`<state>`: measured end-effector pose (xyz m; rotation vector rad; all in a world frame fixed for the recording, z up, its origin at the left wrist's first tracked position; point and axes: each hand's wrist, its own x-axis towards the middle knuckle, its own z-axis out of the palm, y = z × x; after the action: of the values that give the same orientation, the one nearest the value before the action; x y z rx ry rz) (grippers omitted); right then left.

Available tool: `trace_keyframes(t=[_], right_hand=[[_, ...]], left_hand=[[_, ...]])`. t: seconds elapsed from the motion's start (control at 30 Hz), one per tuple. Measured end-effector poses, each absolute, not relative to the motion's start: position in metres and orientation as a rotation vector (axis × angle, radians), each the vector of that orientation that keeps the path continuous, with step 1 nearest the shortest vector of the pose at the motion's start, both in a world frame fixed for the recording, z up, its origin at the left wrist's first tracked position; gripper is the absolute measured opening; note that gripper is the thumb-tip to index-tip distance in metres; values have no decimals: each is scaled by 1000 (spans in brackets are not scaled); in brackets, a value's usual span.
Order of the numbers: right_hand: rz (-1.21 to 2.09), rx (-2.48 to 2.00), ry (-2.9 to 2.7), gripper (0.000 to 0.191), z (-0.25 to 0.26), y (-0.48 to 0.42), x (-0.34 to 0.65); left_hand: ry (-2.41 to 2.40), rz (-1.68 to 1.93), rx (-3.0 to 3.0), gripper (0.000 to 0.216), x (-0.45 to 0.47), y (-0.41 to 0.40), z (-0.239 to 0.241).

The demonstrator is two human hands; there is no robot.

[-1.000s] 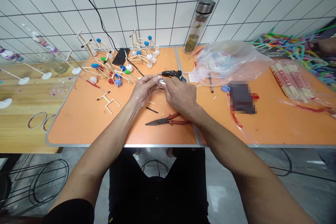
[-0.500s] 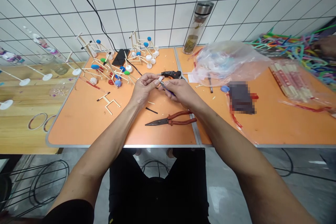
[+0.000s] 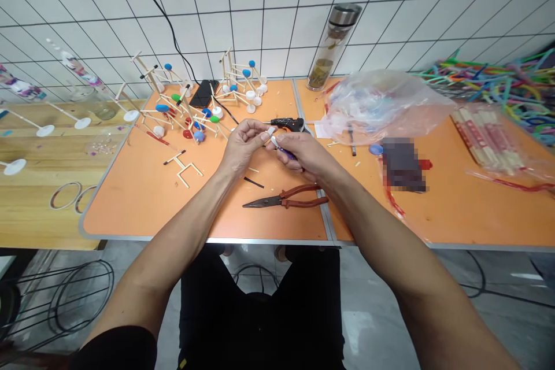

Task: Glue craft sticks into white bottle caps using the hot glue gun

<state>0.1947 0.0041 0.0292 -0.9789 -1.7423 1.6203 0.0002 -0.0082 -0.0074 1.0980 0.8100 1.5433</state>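
Observation:
Above the middle of the orange table, my left hand (image 3: 245, 141) pinches a small white strip (image 3: 271, 130) between thumb and fingertips. Close beside it, my right hand (image 3: 299, 152) is closed around a small tool with a purple handle (image 3: 286, 154); its kind is mostly hidden by the fingers. A second white bit (image 3: 274, 141) shows at the right thumb tip. Just behind the hands lies a black glue gun (image 3: 287, 124). Nearer to me are red-handled long-nose pliers (image 3: 284, 199) and a thin black strip (image 3: 254, 182).
Stick models with coloured caps (image 3: 191, 110) crowd the back left beside a black phone (image 3: 203, 94). A small stick frame (image 3: 184, 169) lies left. Behind right are a glass flask (image 3: 328, 46), a plastic bag (image 3: 381, 104), bundled sticks (image 3: 488, 136) and colourful pipe cleaners (image 3: 503, 92).
My hands have come slightly apart at the fingertips, and a white bit now shows at my right thumb. The whole view has shifted a little, so the table things appear further right.

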Motion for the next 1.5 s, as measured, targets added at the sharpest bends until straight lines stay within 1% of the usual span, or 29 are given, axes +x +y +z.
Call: trace_keyframes(t=[0.03,0.07,0.1,0.13,0.17,0.3,0.37,0.43,0.6,0.7,0.83,0.97,1.03,1.1,1.17,1.3,1.37,1.4,1.43,1.5], right_hand=[[1829,-904,-1653,46,30,7,197],[1950,-856,-1603,47,31,8,198],[1966,-844,-1598,48,31,7,198],[1872,-871,-1640,48,31,6,197],[1678,-930,-1720,48,30,3,195],[545,-1264,-2114,44,25,-16,184],[176,-1377,-2243,43,25,-23,180],[-31,-1425,-2323,46,25,-26,179],[-270,-1401,-2411,48,26,-24,180],[-337,-1373,-2437,47,25,-22,180],[-354,-1305,-2477,48,23,-22,179],[-225,-1321,-2467,43,22,-24,178],[-73,-1381,-2423,42,23,-24,177],[167,-1404,-2342,41,23,-21,178],[549,-1332,-2226,41,24,-15,181],[1583,-1058,-1775,40,28,0,191],[1956,-955,-1566,36,31,4,195],[2051,-925,-1511,35,32,5,196],[2079,-918,-1489,35,32,5,196],[1952,-955,-1537,39,31,4,195]], left_hand=[[787,1552,1110,59,0,-9,-6],[766,1563,1122,58,0,-9,-5],[751,1571,1135,56,0,-9,-5],[744,1575,1146,55,0,-9,-6],[745,1578,1155,54,0,-8,-8],[806,1594,1157,55,-3,-5,-15],[836,1587,1161,58,-3,-4,-17],[859,1575,1176,61,-3,-5,-17],[928,1568,1171,57,0,-7,-14],[984,1537,1134,61,1,-8,-12],[1086,1469,1090,55,2,-9,-10],[1096,1474,1059,57,4,-10,-9],[1052,1489,1057,60,4,-9,-9],[1006,1501,1067,63,4,-9,-10],[960,1495,1096,64,3,-9,-11],[871,1450,1193,58,1,-10,-11],[839,1445,1228,54,0,-10,-9],[827,1447,1239,53,-1,-10,-9],[822,1453,1244,52,-1,-10,-8],[837,1477,1235,52,-2,-10,-7]])
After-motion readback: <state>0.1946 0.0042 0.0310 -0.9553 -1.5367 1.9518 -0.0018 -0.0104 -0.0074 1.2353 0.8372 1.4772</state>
